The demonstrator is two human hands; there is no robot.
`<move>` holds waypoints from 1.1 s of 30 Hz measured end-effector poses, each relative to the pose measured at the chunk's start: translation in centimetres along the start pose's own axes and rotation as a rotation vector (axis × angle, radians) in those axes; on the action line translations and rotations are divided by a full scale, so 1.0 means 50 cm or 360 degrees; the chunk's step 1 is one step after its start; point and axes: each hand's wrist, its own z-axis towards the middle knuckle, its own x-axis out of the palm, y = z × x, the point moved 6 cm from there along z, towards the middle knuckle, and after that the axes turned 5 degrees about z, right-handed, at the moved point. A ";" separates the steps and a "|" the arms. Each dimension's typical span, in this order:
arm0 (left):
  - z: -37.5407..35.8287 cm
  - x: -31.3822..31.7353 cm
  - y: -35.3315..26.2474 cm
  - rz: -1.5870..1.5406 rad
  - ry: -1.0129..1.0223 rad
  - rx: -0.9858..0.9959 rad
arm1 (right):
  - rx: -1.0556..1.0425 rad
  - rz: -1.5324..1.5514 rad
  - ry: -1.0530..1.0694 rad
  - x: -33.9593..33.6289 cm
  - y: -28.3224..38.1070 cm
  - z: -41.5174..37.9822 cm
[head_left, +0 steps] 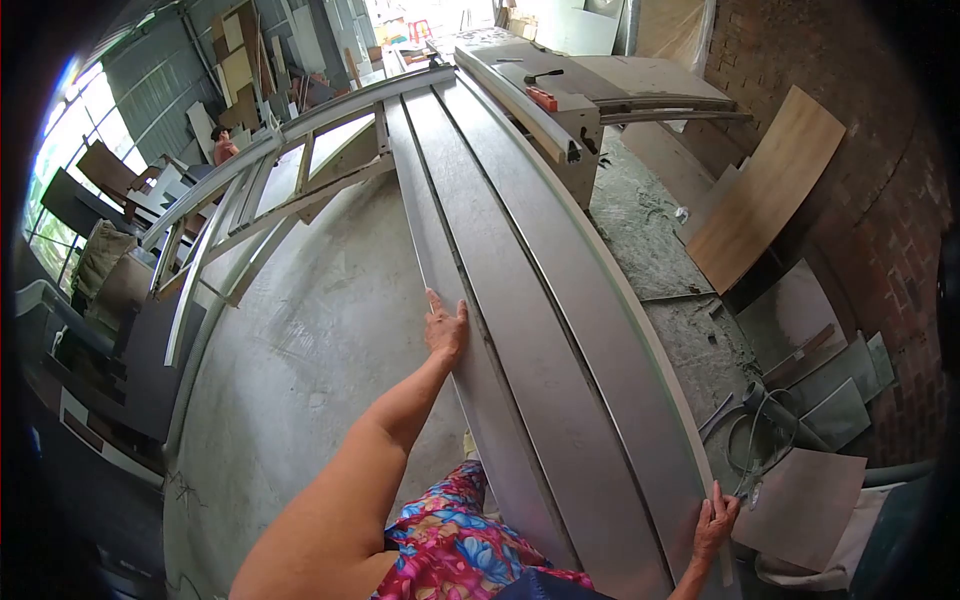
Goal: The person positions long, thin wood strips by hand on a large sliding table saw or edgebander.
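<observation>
A long grey slab (520,330) with two dark lengthwise grooves stretches from in front of my body to the far end. My left hand (445,328) is at its left edge, fingers over the side and thumb on top. Nearer to me, my right hand (714,520) clasps the right edge, where a pale narrow strip (655,350) runs along the slab. Both hands touch the slab well apart from each other; the undersides of their grips are hidden.
A metal frame (290,200) juts out on the left. Beyond the slab stands a machine table (570,115) bearing a red-handled tool (541,97). A wooden board (770,190) and a coiled cable (765,430) lie right. Another person (224,147) is far left.
</observation>
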 end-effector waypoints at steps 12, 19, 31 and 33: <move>0.005 -0.007 -0.008 -0.0042 -0.0008 -0.0007 | -0.0066 -0.0051 0.0028 0.026 0.003 0.021; 0.030 -0.003 -0.011 -0.0073 0.0028 -0.0005 | -0.0027 -0.0054 0.0016 0.045 0.029 0.046; 0.094 0.007 -0.016 -0.0095 -0.0003 -0.0015 | -0.0124 -0.0035 -0.0012 0.114 0.103 0.133; 0.104 0.009 -0.016 -0.0096 -0.0030 -0.0005 | -0.0135 -0.0015 -0.0025 0.128 0.107 0.146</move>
